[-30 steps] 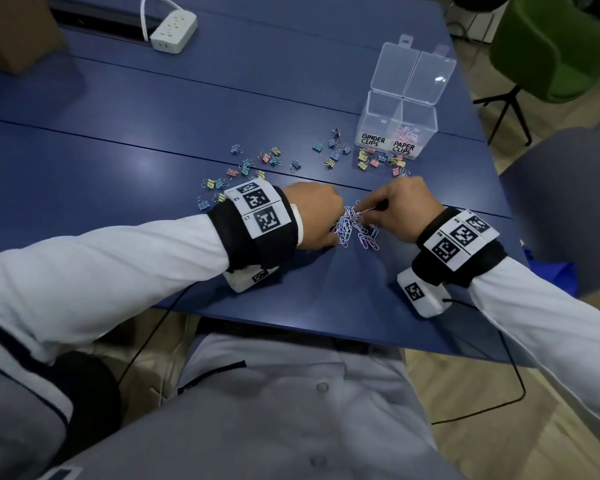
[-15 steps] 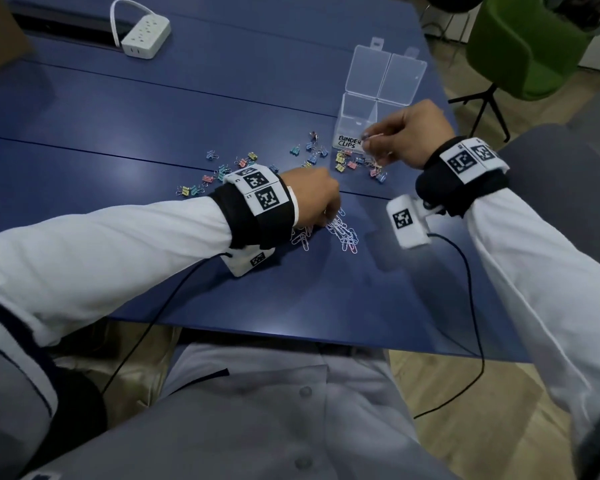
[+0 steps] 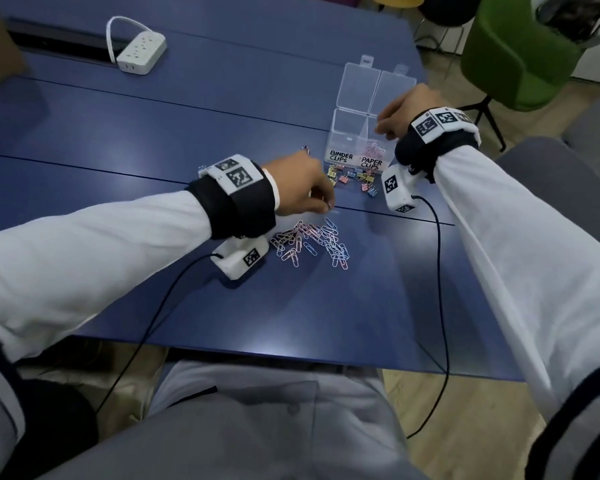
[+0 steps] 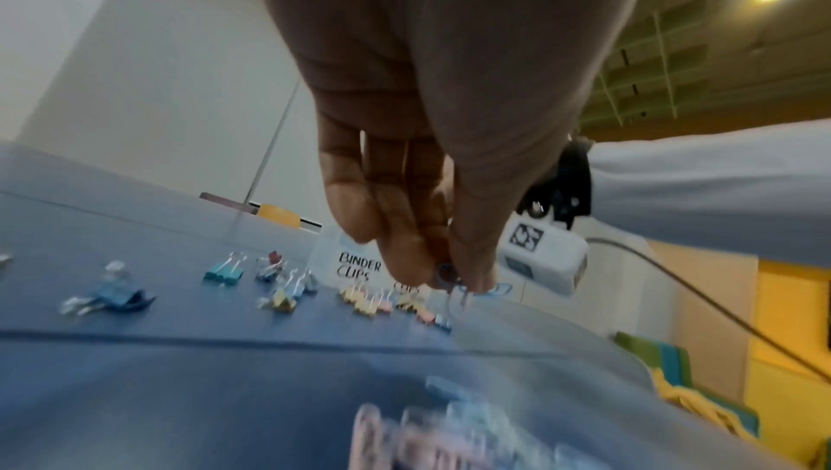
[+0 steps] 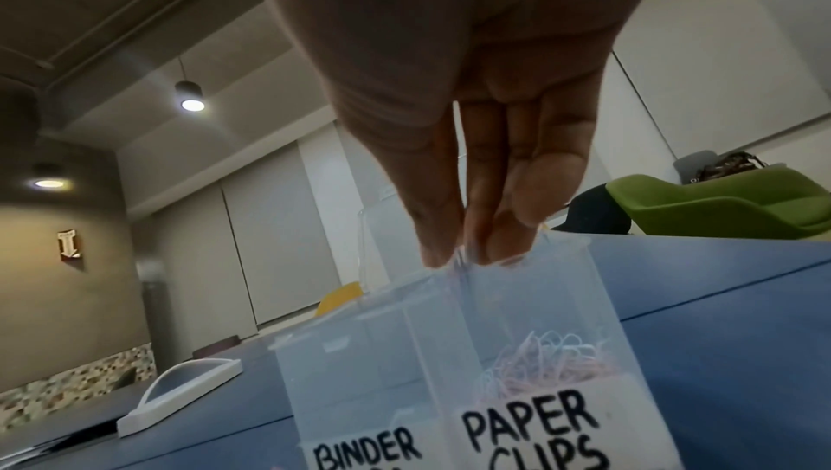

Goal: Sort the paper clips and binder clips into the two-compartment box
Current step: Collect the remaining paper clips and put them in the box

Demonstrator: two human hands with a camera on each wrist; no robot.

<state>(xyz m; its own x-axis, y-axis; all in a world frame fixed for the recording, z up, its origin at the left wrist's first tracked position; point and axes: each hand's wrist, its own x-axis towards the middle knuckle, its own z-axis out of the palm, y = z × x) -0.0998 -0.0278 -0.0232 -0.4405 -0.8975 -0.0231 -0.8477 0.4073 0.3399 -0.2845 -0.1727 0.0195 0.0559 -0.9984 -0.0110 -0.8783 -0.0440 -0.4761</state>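
Observation:
A clear two-compartment box [image 3: 347, 133] stands open, labelled BINDER CLIPS and PAPER CLIPS. Pastel paper clips [image 3: 374, 150] lie in its right compartment [image 5: 553, 353]; the left compartment [image 5: 369, 364] looks empty. My right hand [image 3: 381, 128] hovers over the paper-clip side and pinches a thin paper clip [image 5: 459, 262] between thumb and fingertips. My left hand [image 3: 327, 203] is just above the table and pinches a blue paper clip [image 4: 447, 277]. A loose pile of paper clips [image 3: 312, 244] lies below it. Coloured binder clips [image 3: 352, 176] sit in front of the box.
More binder clips [image 4: 222, 273] are scattered left of the box. A white power strip [image 3: 141, 51] lies at the far left of the blue table [image 3: 118, 140]. A green chair [image 3: 520, 53] stands beyond the right edge. Wrist-camera cables [image 3: 442, 306] trail over the near edge.
My right hand has gone from the pile up to the box with a paper clip. My left hand has lifted off the pile, pinching a clip.

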